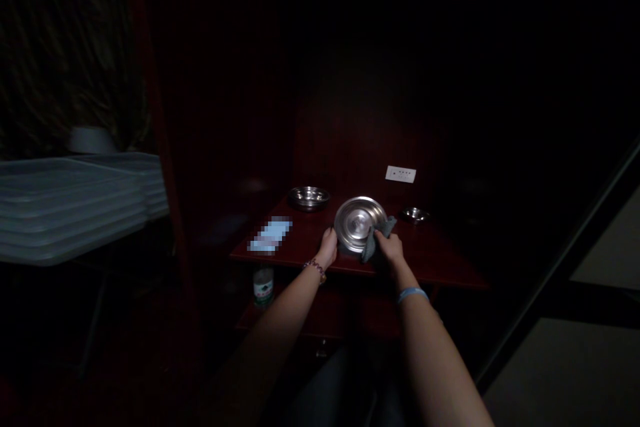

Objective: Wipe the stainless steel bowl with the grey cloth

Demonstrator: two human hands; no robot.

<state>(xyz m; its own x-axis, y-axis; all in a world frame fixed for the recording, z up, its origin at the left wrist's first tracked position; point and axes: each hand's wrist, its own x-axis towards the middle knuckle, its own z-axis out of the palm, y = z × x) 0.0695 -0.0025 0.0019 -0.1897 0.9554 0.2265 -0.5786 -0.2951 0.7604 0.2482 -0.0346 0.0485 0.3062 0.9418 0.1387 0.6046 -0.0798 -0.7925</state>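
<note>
Round, silver metal bowl (356, 220), tilted above the dark-red wooden tabletop (305, 237): your left hand (328, 249) grips its rim; your right hand (391, 247) pinches a grey cloth (369, 247) against it. Clear plastic bottle (263, 287), below: label too small to read.

The cloth (369, 248) hides part of the bowl (356, 221)

Dim light, reddish desk (440, 257), white socket panel (401, 174), dark back wall (345, 150)
</note>
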